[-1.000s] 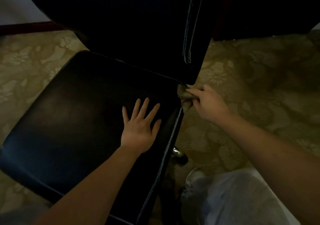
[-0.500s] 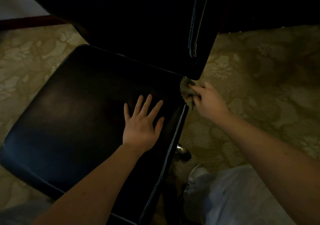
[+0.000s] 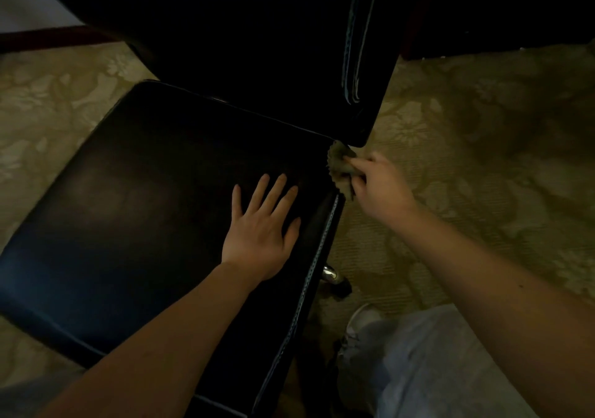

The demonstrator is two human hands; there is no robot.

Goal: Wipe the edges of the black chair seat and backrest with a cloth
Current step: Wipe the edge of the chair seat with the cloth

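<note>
Black, smooth upholstery with a soft sheen covers the chair seat [image 3: 145,192], a broad cushion with rounded corners, seen from above in dim light. Pale stitching [image 3: 318,250] is seen running along its right side edge. The backrest [image 3: 257,47] rises behind it, equally dark and glossy.

The left hand [image 3: 260,224] is laid flat on the seat near that stitched edge, its fingers [image 3: 273,189] straight and spread apart.

The cloth [image 3: 338,163], a small, crumpled, olive-toned piece with a zigzag-cut edge, is pressed against the seat's rear right corner, just below the backrest's lower corner. It is pinched by the right hand [image 3: 380,189], whose fingers [image 3: 360,161] are curled tight on it, with the fabric bunched ahead of the fingertips.

Beige carpet [image 3: 483,160] with a woven floral pattern is spread beneath. A chrome chair part [image 3: 331,272] is glimpsed under the seat edge, near a pale shoe [image 3: 360,321] and a grey trouser leg [image 3: 434,369].
</note>
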